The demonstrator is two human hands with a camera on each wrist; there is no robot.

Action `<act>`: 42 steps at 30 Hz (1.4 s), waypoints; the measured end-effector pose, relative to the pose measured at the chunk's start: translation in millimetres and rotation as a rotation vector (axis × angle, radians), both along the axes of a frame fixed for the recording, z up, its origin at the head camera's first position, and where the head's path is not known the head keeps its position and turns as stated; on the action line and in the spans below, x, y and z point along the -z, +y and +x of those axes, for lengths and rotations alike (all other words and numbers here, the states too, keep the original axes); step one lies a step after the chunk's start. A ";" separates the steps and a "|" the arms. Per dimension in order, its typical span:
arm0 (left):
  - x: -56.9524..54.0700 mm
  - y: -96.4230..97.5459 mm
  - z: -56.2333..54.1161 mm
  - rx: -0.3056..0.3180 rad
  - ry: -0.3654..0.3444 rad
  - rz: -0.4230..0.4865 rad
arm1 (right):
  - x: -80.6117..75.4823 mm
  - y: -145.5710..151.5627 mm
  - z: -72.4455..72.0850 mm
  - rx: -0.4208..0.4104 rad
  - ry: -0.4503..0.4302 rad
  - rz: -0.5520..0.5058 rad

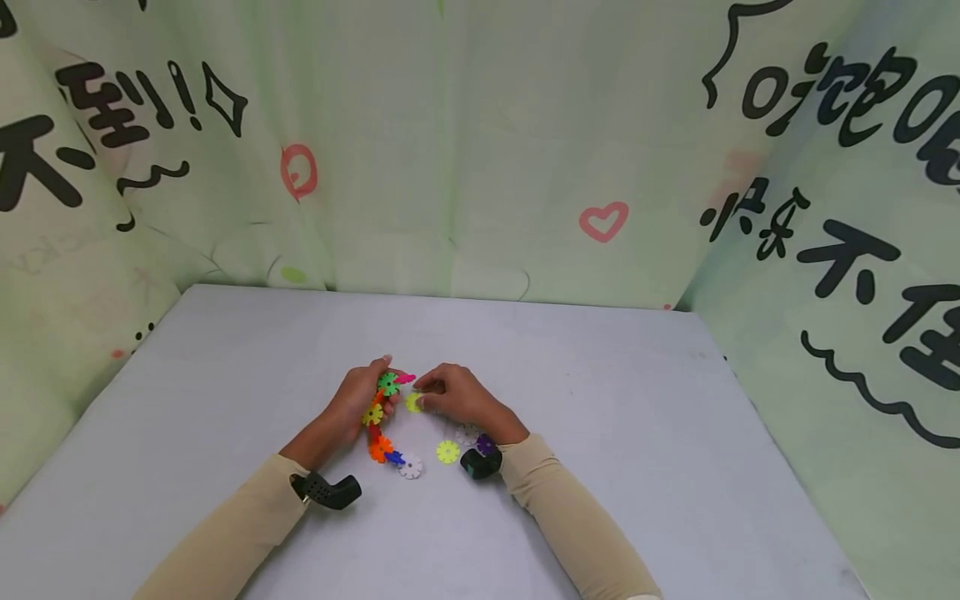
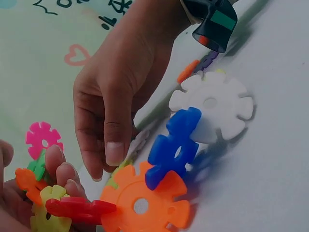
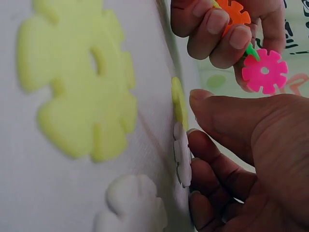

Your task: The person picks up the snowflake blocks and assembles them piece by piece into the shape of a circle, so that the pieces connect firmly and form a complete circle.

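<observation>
My left hand (image 1: 356, 406) holds a curved chain of notched plastic discs. From its far end come a pink disc (image 3: 265, 71), a green disc (image 1: 388, 384), an orange one (image 3: 234, 18), a yellow one (image 1: 372, 414), a red one (image 2: 79, 209), another orange disc (image 2: 126, 193), a blue disc (image 2: 161, 157) and a white disc (image 2: 227, 92). My right hand (image 1: 463, 395) reaches down beside a loose yellow disc (image 1: 413, 402) and a white disc (image 3: 181, 157). Thumb and index finger stand apart there, with nothing visibly pinched between them.
Near my right wrist lie another yellow disc (image 1: 447, 452), a whitish disc (image 1: 467, 434) and a purple disc (image 1: 486, 444). They rest on the white table (image 1: 600, 400). Printed curtains (image 1: 525, 167) hang behind the table and along its sides.
</observation>
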State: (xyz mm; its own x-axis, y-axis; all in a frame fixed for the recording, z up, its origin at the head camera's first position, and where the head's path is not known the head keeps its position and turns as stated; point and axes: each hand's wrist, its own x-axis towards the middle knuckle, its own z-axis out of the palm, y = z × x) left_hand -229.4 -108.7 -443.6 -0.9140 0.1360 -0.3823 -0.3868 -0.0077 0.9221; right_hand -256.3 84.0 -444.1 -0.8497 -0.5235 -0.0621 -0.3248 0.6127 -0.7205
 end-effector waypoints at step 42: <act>11.8 17.3 -4.7 0.019 0.087 -0.136 | -2.8 27.7 -9.4 0.131 0.103 -0.149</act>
